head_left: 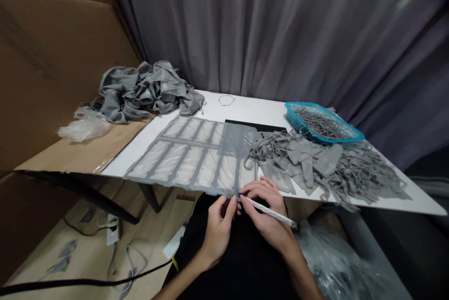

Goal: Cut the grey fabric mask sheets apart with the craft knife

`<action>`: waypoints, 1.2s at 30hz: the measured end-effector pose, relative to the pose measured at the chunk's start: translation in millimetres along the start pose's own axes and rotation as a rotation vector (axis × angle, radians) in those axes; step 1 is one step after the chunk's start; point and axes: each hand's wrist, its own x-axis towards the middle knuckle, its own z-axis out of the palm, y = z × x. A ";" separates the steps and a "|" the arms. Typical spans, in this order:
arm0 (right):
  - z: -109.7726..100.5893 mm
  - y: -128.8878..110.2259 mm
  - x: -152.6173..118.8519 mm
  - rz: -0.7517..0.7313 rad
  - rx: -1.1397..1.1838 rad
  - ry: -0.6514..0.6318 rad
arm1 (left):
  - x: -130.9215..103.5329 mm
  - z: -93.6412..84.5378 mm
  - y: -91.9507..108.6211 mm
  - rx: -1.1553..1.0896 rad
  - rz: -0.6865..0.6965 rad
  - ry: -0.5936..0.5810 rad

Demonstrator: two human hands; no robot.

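Note:
A grey sheet with rows of whitish rectangular panels (pixel 206 169) lies across the white table, its near edge at the table's front. My left hand (pixel 219 227) pinches that edge between thumb and fingers. Close beside it, my right hand (pixel 268 213) grips a slim white pen-like tool (pixel 271 212), whose tip meets the sheet's edge and is mostly hidden by my fingers. A plain grey translucent piece (pixel 238 138) covers the sheet's upper right part. Just right of the sheet is a heap of grey fabric scraps and strips (pixel 308 159).
A blue basket (pixel 345 140) of grey strips stands at the back right. Crumpled grey cloth (pixel 143 91) and clear plastic (pixel 84 124) lie at the left, near a cardboard wall (pixel 52 47). A black flat piece (pixel 257 126) is behind the sheet. Cables and a power strip (pixel 112 230) are on the floor.

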 end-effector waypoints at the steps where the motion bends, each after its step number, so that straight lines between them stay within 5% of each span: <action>1: 0.1 0.1 -0.3 -0.004 0.000 0.001 | -0.2 -0.5 -0.2 0.005 0.001 -0.003; 16: -2.4 -1.0 -1.2 -0.018 -0.008 -0.023 | -1.8 -4.9 2.0 0.061 0.014 -0.029; 29: 11.3 0.8 -11.2 -0.343 -0.217 0.130 | -4.4 -5.5 15.5 0.091 0.020 -0.012; 36: 1.8 4.8 10.1 -0.396 -0.323 0.145 | -3.3 -2.5 20.6 0.075 0.025 0.008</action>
